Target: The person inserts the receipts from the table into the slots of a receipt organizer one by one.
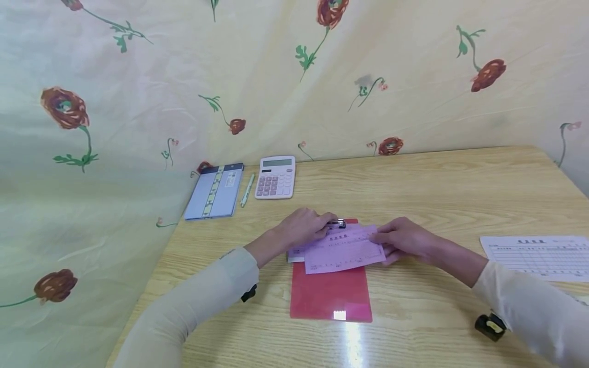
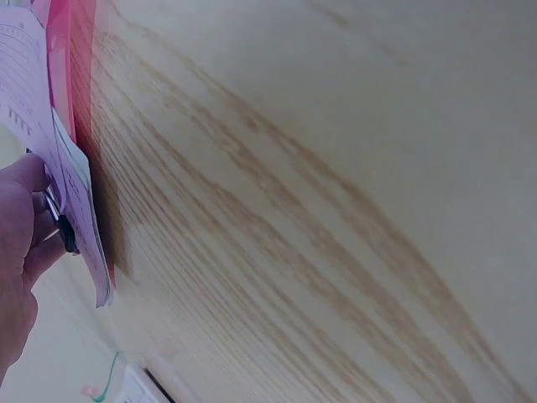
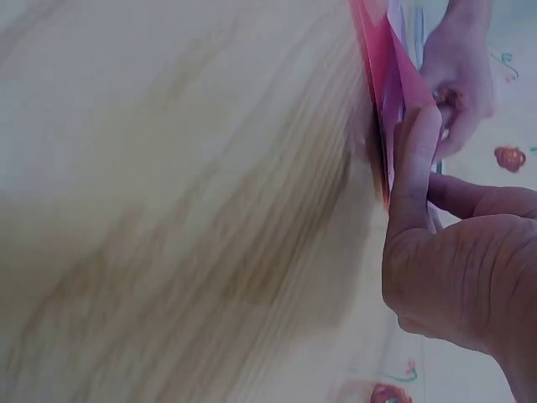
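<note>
A red clipboard (image 1: 329, 299) lies on the wooden table with printed pinkish-purple slips over its upper part. At its top edge my left hand (image 1: 306, 227) grips the metal clip (image 1: 340, 223), whose black-tipped end shows beside the fingers in the left wrist view. My right hand (image 1: 407, 237) pinches the right edge of the top printed slip (image 1: 345, 253) between thumb and fingers. This slip lies askew and its right side is lifted in the right wrist view. More paper (image 1: 296, 254) pokes out beneath it on the left. The left fingertips are partly hidden behind the clip.
Behind the left hand are a pink-and-white calculator (image 1: 276, 179), a pale green pen (image 1: 247, 190) and a blue-grey folder or notebook (image 1: 213, 191). A white printed form (image 1: 538, 255) lies to the right. Flower-patterned cloth (image 1: 276, 76) hangs along the back and left.
</note>
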A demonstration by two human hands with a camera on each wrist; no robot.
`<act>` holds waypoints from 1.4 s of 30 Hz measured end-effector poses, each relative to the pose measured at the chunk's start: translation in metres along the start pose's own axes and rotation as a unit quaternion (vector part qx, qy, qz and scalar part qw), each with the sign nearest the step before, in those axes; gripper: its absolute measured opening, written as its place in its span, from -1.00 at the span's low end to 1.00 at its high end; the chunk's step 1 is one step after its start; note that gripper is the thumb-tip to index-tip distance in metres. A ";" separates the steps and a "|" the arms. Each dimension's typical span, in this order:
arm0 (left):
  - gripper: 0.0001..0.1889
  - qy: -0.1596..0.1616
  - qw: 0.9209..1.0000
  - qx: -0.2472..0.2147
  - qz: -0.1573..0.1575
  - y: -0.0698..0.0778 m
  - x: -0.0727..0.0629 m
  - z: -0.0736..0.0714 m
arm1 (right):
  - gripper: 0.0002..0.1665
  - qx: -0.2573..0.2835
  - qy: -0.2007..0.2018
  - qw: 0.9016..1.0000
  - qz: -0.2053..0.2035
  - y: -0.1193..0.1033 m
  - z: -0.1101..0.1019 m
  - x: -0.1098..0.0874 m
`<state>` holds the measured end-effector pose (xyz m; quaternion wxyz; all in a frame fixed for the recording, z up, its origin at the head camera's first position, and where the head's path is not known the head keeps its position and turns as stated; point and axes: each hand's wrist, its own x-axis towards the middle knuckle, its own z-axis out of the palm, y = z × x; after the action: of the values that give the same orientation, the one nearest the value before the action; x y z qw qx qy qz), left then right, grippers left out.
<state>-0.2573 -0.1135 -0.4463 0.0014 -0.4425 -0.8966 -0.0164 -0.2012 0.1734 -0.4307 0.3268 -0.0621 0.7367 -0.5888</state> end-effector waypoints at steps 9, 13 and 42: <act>-0.65 0.007 1.000 0.004 0.005 0.000 0.001 0.001 | -0.55 0.023 0.028 0.999 0.003 -0.001 0.025 0.011; -0.65 0.007 1.000 0.007 0.005 0.000 0.001 0.002 | -0.54 0.031 0.041 0.999 0.007 -0.002 0.034 0.015; -0.63 -0.022 0.999 0.024 0.031 -0.002 0.002 -0.004 | -0.51 0.064 0.110 0.991 0.040 -0.005 0.054 0.027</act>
<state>-0.2601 -0.1135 -0.4421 -0.0072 -0.4702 -0.8824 0.0154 -0.1940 0.1140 -0.4419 0.2703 0.0538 0.7310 -0.6242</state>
